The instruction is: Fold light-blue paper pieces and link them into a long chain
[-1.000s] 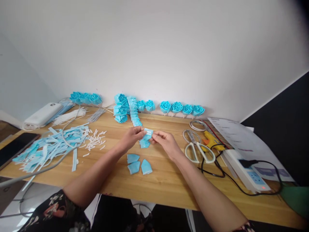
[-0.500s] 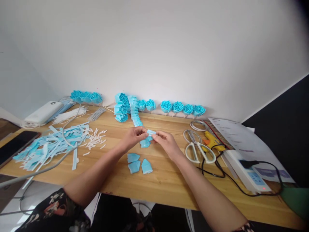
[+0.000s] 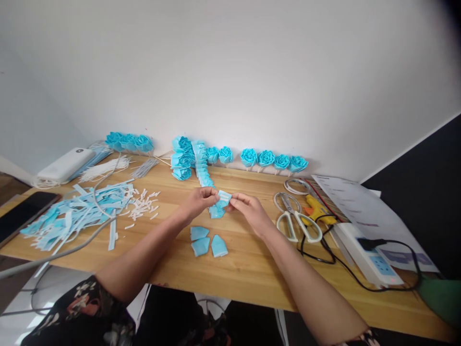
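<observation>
Scraps (image 3: 72, 214) of blue cut material are lying at nine o'clock on the wooden tabletop (image 3: 237, 274). At centre, the left hand (image 3: 196, 204) and the right hand (image 3: 250, 211) are each pinching one end of a small blue pleated piece (image 3: 220, 204), holding it just above the tabletop. Three cut blue petals (image 3: 207, 245) are lying at its six o'clock, while scissors (image 3: 297, 218) and a yellow glue gun (image 3: 317, 209) are resting at three o'clock.

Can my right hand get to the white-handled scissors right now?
Probably yes. The scissors lie on the table just right of the right hand, with bare wood between. That hand pinches a blue piece together with the left hand, so it would need to let go first.
</observation>
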